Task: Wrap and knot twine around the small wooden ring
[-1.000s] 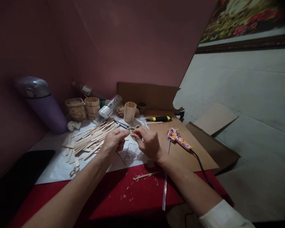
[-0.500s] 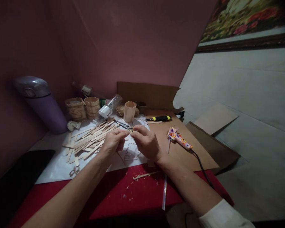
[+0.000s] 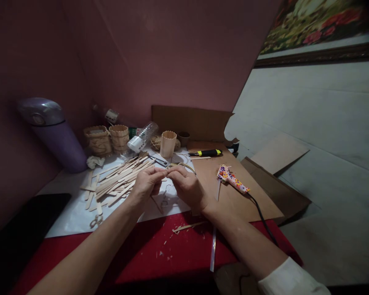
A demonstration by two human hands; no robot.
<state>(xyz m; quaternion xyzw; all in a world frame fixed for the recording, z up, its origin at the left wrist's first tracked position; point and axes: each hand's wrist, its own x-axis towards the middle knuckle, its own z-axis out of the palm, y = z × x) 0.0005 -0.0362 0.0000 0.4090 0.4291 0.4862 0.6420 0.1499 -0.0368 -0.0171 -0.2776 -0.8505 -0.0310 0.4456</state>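
My left hand (image 3: 148, 183) and my right hand (image 3: 187, 189) meet above the white sheet, thumbs and fingertips pinched together. Below the left hand hangs a thin brown strand, apparently twine (image 3: 156, 204); what the right fingertips pinch is too small to make out. Just beyond the fingers are scissors (image 3: 160, 161) with dark blades and a gold handle loop, partly hidden by my right hand. A cup of upright wooden sticks (image 3: 168, 144) stands behind them. Left of my left hand lies a pile of craft sticks (image 3: 120, 182).
A flowered glue gun (image 3: 232, 180) and a yellow-black utility knife (image 3: 206, 153) lie on cardboard (image 3: 249, 205) at right. Two wooden cups (image 3: 97, 141), a plastic bottle (image 3: 143, 137) and a purple flask (image 3: 57, 135) stand or lie at the back left. Stick scraps lie on the red cloth (image 3: 135, 254).
My right hand has shifted slightly toward me, and its fingertips have come against the left ones. The gold scissor loop now shows above its knuckles. The left hand has hardly moved.
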